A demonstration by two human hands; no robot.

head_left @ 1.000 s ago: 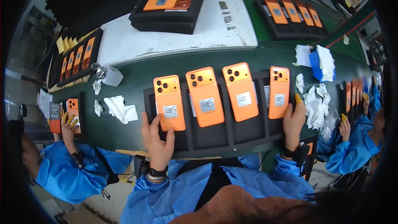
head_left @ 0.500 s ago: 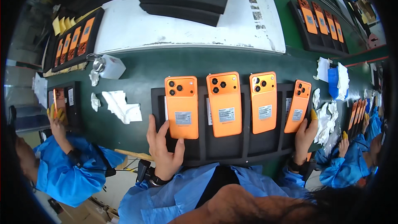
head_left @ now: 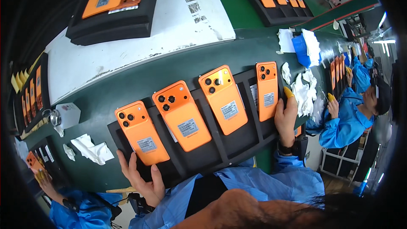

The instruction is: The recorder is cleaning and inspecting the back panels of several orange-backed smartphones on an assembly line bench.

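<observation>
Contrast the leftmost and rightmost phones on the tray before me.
In the picture, the leftmost phone leans top-left; the rightmost phone lies nearly straight. The leftmost phone looks wider, the rightmost phone narrower. The left hand is nearest the leftmost phone, the right hand nearest the rightmost phone. Both are orange, lens side up.

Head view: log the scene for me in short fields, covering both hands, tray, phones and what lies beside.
Left hand: spread at the tray's left end, thumb by the leftmost phone
Right hand: at the tray's right end, one finger yellow-covered
Tray: black, with dividers
Phones: four, orange, camera side up, labelled
Beside, left: white tissue, bottle
Beside, right: crumpled tissues
</observation>
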